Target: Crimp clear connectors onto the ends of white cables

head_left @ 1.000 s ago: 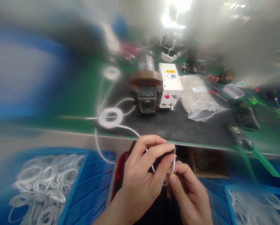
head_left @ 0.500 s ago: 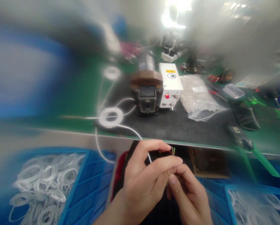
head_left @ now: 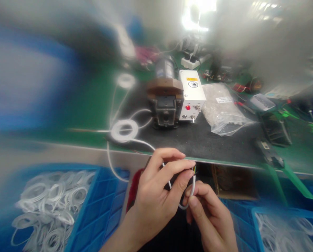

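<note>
A white cable [head_left: 193, 185] shows its cut end, with thin coloured wires [head_left: 194, 170] standing out of the sheath. My right hand [head_left: 211, 213] pinches the cable just below that end between thumb and index finger. At the wires, the thumb and index fingertip of my left hand [head_left: 161, 185] close in from the left; its other fingers are bent above. The cable loops down behind my left hand and runs back to a white cable coil [head_left: 124, 131] on the bench edge.
Behind my hands stands a dark machine [head_left: 165, 108] with a white control box [head_left: 191, 94] and lit red switch. A plastic bag [head_left: 221, 108] and green-handled pliers [head_left: 273, 159] lie right. Blue crates [head_left: 93, 206] holding coiled cables flank me below the bench [head_left: 198, 143].
My left hand has shifted up and slightly left, uncovering the white cable's end. The right hand stays nearly in place, and the cable now shows in its pinch.
</note>
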The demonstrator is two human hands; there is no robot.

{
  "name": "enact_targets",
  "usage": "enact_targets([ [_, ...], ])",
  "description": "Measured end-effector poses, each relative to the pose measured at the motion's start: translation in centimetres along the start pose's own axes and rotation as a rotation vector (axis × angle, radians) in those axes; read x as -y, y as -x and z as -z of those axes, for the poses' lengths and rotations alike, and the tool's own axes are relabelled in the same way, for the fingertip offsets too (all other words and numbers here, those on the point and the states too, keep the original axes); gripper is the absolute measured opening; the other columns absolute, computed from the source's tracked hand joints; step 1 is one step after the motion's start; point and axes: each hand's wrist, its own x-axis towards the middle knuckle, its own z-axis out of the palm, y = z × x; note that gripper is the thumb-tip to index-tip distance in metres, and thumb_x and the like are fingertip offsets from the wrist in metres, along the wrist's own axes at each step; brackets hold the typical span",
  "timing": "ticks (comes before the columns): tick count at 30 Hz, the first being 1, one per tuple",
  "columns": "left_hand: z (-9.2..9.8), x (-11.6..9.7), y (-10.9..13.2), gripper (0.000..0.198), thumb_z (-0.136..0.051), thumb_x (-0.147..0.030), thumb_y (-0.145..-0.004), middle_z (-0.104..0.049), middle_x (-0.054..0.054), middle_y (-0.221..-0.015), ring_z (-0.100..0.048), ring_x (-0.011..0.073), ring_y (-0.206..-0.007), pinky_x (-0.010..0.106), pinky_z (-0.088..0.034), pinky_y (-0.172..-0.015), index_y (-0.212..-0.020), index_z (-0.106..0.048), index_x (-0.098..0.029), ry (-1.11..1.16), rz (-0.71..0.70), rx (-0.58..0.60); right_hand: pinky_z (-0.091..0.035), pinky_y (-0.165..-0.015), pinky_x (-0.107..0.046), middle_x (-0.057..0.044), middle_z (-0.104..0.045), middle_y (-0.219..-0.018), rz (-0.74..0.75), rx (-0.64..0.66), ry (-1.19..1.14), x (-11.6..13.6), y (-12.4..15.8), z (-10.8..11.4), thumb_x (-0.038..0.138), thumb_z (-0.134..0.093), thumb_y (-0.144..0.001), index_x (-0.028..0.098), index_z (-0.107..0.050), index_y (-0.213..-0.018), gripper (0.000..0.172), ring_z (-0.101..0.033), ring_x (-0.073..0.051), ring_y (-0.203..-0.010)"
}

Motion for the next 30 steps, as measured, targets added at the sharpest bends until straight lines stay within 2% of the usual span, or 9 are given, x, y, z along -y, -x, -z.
enact_targets([
  [6,0.10,0.13,-0.13,0.033,-0.075,-0.006,-0.092,-0.061,0.002,-0.126,-0.062,0.0027,-0.119,0.011,-0.048,-0.110,-0.120,-0.075,-0.024,0.026,0.006,-0.004,-0.049,-0.066,-0.012,0.001,-0.060,-0.094,-0.010,-0.028,-0.021,0.06,0.10,-0.18,0.029,-0.054,-0.110,0.021,-0.065,-0.108,0.014,-0.059,-0.002,-0.071],
  [13,0.30,0.20,-0.14,0.037,-0.073,-0.002,-0.092,-0.058,0.002,-0.129,-0.063,0.0045,-0.118,0.015,-0.052,-0.105,-0.119,-0.075,-0.027,0.129,0.008,0.048,-0.049,-0.067,-0.011,0.001,-0.060,-0.094,-0.002,0.019,-0.024,0.27,0.02,0.09,0.027,-0.053,-0.111,0.022,-0.064,-0.109,0.012,-0.058,-0.002,-0.072],
  [16,0.42,0.31,-0.26,0.036,-0.073,-0.003,-0.092,-0.059,0.001,-0.128,-0.063,0.0041,-0.119,0.014,-0.050,-0.107,-0.119,-0.075,-0.027,0.118,0.016,0.050,-0.049,-0.066,-0.012,0.001,-0.059,-0.094,0.001,0.021,-0.017,0.16,0.04,0.09,0.027,-0.053,-0.110,0.021,-0.063,-0.109,0.012,-0.058,-0.003,-0.071],
  [25,0.46,0.85,-0.64,0.021,-0.070,-0.015,-0.099,-0.064,0.000,-0.119,-0.068,0.0058,-0.111,0.018,-0.055,-0.100,-0.114,-0.073,-0.029,0.368,0.214,0.141,-0.048,-0.065,-0.014,0.000,-0.059,-0.095,-0.022,0.019,-0.054,0.01,0.05,-0.03,0.031,-0.052,-0.111,0.022,-0.063,-0.109,0.014,-0.057,-0.004,-0.071],
  [30,0.92,0.85,-0.96,0.026,-0.071,-0.012,-0.097,-0.063,0.000,-0.121,-0.065,0.0045,-0.116,0.015,-0.053,-0.103,-0.116,-0.073,-0.030,0.276,0.129,0.171,-0.046,-0.066,-0.013,0.001,-0.057,-0.091,-0.004,0.037,-0.013,0.11,0.02,0.19,0.028,-0.052,-0.111,0.022,-0.063,-0.107,0.013,-0.056,-0.003,-0.071],
])
